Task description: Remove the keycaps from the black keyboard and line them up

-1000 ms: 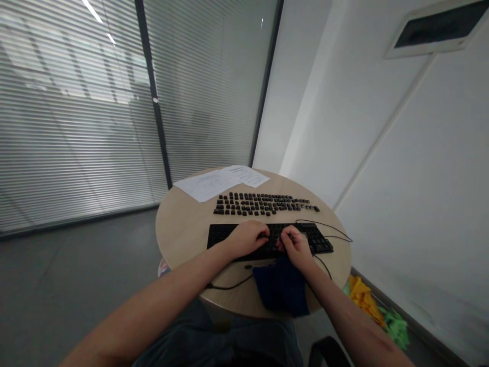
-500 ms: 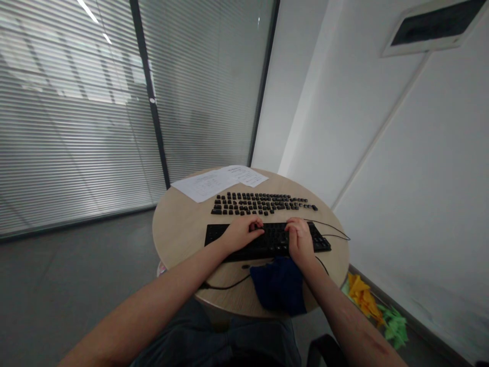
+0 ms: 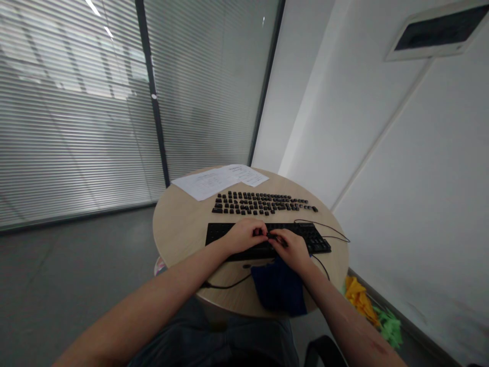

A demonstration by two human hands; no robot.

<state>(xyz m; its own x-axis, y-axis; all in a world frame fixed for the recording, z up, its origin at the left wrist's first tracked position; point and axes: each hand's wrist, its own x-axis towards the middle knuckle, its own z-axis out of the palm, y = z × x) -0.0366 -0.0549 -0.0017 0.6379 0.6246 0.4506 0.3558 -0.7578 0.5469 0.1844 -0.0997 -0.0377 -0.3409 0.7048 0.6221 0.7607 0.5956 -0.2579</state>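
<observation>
A black keyboard [image 3: 319,239] lies across the near half of the round table. Over its middle, my left hand [image 3: 244,235] is closed, thumb and fingertips drawn together. My right hand [image 3: 292,248] meets it from the right, its fingers also bent into a pinch, tips almost touching the left ones. Whatever is between the fingertips is too small and dark to name. Beyond the keyboard, loose black keycaps [image 3: 255,204] are laid out in rows. A dark blue cloth [image 3: 278,288] lies under my right wrist, at the table's near edge.
Printed paper sheets [image 3: 206,182] rest at the far left of the round table [image 3: 175,229]. A black cable [image 3: 233,286] runs by the near edge, and a thin wire [image 3: 336,228] loops at the right. Yellow and green scraps [image 3: 359,295] lie on the floor beside the wall.
My right hand has moved left along the keyboard, from its right part to the middle, and now meets my left hand. The left hand has hardly moved.
</observation>
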